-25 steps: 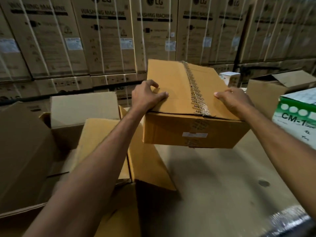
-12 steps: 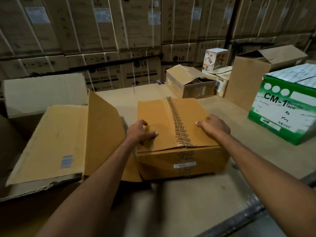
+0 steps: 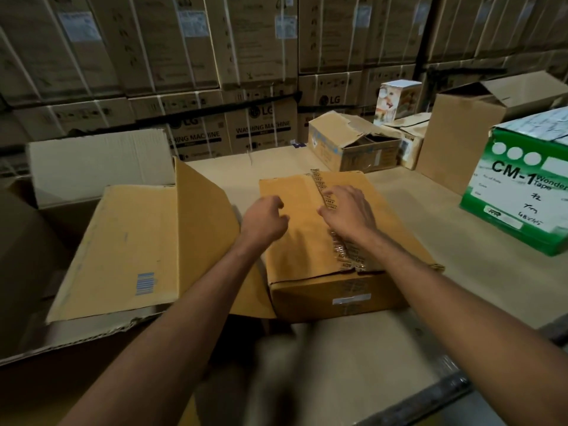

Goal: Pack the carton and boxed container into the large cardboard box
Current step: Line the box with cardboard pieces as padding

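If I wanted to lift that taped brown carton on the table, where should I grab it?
Probably by its left and right side walls, one hand from each side. The taped carton is broad, flat-topped and sealed with tape, no handle showing, so its top offers no grip. The left hand and right hand are open over its top.

Carton (image 3: 302,262) under left hand (image 3: 264,221), right hand (image 3: 349,210)

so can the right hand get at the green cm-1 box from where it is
Probably yes. The right hand is open above the taped carton, and only bare tabletop lies between it and the green CM-1 box to its right; nothing stands in that path.
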The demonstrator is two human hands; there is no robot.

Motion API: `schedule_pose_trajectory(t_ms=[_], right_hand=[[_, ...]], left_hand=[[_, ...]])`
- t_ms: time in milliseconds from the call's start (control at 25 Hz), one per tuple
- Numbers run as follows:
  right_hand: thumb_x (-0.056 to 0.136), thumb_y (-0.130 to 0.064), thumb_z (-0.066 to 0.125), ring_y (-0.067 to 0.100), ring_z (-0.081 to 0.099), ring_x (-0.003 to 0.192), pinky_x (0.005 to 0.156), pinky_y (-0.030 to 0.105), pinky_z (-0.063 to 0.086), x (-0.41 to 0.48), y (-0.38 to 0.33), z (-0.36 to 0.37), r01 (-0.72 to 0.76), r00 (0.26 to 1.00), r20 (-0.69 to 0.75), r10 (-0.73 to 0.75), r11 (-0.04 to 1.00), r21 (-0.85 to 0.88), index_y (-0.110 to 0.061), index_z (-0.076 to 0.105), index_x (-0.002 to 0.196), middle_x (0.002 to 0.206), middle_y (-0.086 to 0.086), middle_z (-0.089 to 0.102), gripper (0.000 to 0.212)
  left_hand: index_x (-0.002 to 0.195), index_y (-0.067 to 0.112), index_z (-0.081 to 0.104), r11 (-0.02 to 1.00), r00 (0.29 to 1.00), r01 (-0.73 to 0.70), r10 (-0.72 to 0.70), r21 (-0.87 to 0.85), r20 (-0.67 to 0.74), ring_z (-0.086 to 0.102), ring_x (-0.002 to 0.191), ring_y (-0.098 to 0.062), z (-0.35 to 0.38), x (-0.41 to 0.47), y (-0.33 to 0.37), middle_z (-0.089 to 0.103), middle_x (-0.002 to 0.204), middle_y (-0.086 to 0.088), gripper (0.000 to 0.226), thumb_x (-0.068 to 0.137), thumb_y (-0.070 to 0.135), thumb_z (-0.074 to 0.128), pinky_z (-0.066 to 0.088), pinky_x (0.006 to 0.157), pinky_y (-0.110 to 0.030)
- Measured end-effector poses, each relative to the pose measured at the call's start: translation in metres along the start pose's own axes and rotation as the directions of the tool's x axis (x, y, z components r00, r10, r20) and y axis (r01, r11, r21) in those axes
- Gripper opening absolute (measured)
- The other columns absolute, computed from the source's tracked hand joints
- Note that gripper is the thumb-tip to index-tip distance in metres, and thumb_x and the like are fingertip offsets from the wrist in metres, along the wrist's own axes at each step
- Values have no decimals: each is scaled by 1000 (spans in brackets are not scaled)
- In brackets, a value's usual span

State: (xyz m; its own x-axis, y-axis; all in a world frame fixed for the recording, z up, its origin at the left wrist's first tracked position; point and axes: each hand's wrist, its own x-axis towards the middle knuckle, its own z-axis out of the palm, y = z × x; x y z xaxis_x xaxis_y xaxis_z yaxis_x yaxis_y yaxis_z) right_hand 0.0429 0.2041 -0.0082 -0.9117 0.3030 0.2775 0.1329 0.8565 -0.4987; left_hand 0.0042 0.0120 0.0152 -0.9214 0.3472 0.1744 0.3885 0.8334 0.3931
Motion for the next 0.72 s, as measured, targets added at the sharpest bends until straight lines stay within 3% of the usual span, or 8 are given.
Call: schedule_pose_trajectory(t_ms=[120, 200, 360, 480, 560, 640, 720], right_hand=[[94, -42, 70, 19, 54, 130, 102, 38, 46, 7, -73, 1, 231, 972, 16, -233, 970, 76, -29, 68, 130, 138, -2, 64, 38], [96, -41, 67, 14, 57, 125, 101, 38, 49, 6, -122, 9, 340, 935, 56, -351, 930, 138, -29, 69, 128, 133, -7, 67, 34], [98, -46, 63, 14, 59, 123, 100, 38, 49, -8, -210, 37, 498, 832, 176, -526, 848, 183, -27, 68, 128, 133, -7, 67, 36], [97, -51, 64, 15, 60, 122, 100, 41, 51, -27, -267, 60, 634, 703, 252, -665, 747, 200, -29, 68, 131, 134, -7, 67, 41], [97, -55, 63, 16, 55, 126, 99, 39, 48, -39, -301, 73, 688, 619, 351, -702, 701, 188, -30, 65, 135, 139, -6, 63, 45], [96, -56, 64, 18, 52, 128, 95, 37, 45, -51, -334, 88, 737, 538, 455, -710, 658, 155, -30, 61, 139, 141, -3, 60, 50], [96, -49, 65, 21, 52, 127, 97, 39, 47, -60, -358, 105, 754, 475, 536, -698, 637, 160, -26, 59, 141, 140, 1, 60, 50]], left_hand=[[118, 14, 71, 1000, 990, 11, -9, 15, -141, 65, 88, -15, -71, 5, -2, 72, 107, -3, 25, 99, 29, 64, 49, 68, -30], [110, 12, 72, 998, 988, 58, -53, 31, -144, 67, 85, -16, -122, 2, -19, 70, 97, -2, 19, 99, 26, 65, 54, 67, -31], [111, 7, 70, 982, 980, 179, -173, -63, 95, 68, 94, -22, -206, -23, -73, 71, 101, -7, 17, 98, 18, 66, 58, 78, -36], [113, 7, 68, 948, 941, 318, -316, 1, 125, 66, 98, -24, -233, -46, -148, 69, 106, -9, 20, 97, 20, 68, 57, 77, -38], [119, 6, 67, 887, 871, 445, -461, 125, 169, 69, 98, -27, -231, -62, -201, 69, 109, -12, 30, 96, 26, 70, 60, 85, -43], [128, 4, 61, 799, 753, 561, -601, 215, 268, 70, 103, -34, -225, -82, -239, 67, 117, -20, 38, 98, 27, 67, 61, 88, -48], [135, -2, 54, 766, 679, 609, -638, 207, 364, 66, 115, -41, -216, -101, -255, 61, 130, -26, 39, 104, 20, 58, 60, 91, -50]])
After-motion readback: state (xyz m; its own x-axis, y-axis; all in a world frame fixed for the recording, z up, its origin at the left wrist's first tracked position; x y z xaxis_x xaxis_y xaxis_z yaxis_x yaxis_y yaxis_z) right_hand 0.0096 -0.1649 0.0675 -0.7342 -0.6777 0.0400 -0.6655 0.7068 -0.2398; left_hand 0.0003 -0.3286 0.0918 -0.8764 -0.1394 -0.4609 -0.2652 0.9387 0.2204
